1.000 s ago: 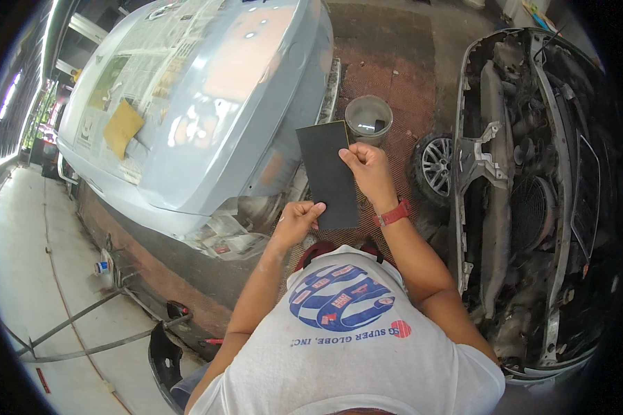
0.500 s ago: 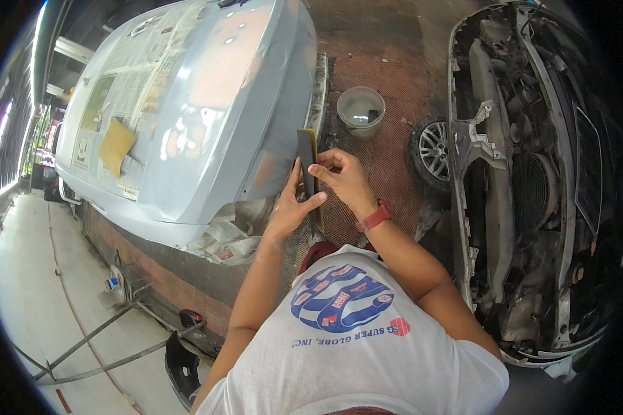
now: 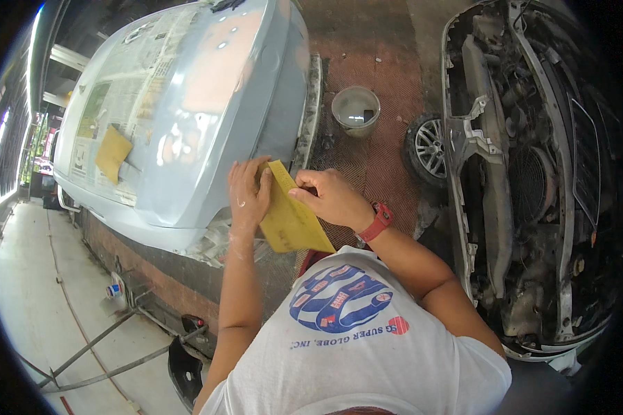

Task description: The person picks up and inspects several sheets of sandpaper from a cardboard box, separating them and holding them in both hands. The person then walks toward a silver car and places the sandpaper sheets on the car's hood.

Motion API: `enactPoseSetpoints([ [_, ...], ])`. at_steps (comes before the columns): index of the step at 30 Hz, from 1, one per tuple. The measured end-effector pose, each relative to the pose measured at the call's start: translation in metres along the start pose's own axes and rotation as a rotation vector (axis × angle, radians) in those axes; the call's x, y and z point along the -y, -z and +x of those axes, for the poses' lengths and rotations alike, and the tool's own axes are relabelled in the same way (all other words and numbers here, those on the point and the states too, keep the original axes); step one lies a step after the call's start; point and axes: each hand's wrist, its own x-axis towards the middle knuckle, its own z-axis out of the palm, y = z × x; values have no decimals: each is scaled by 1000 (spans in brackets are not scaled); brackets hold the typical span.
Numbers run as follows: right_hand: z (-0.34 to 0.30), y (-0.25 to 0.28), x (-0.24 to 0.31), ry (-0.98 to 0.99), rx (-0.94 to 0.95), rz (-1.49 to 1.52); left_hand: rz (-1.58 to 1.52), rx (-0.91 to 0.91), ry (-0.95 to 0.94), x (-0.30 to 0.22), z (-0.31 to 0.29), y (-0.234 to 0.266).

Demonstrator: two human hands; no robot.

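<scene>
Over the car panel's near edge: yellow sandpaper sheet (image 3: 289,214), held between both hands.
Sheet axis: runs from upper left down to lower right, toward the person.
Left hand (image 3: 248,194): flat against the sheet's left face, nearer the pale blue car panel (image 3: 208,104).
Right hand (image 3: 332,199): fingers pinching the sheet's top edge.
Surroundings: bucket (image 3: 355,111) right of the panel, on reddish floor; stripped car front (image 3: 526,173) farther right.

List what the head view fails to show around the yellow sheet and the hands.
- Sheet: its far face is turned away, and its left edge is covered by the left hand.
- Right hand: its palm faces down, hidden.
- Bucket: the contents are too small to make out.
- Panel: its near edge lies behind both hands.
</scene>
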Motion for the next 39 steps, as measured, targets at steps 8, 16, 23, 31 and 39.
enactPoseSetpoints([
  [8, 6, 15, -26, 31, -209, -300, 66, 133, 168, -24, 14, 16],
  [16, 25, 38, -29, 31, 239, -657, 49, 257, -307, -53, 23, -13],
  [23, 31, 57, -5, 162, 286, -529, -197, 399, -269, -49, 39, 18],
  [31, 32, 79, 5, -15, 92, -343, -639, 658, 205, -16, 38, 34],
  [39, 3, 63, -46, -308, 6, 743, -828, 481, 501, 15, 5, 19],
])
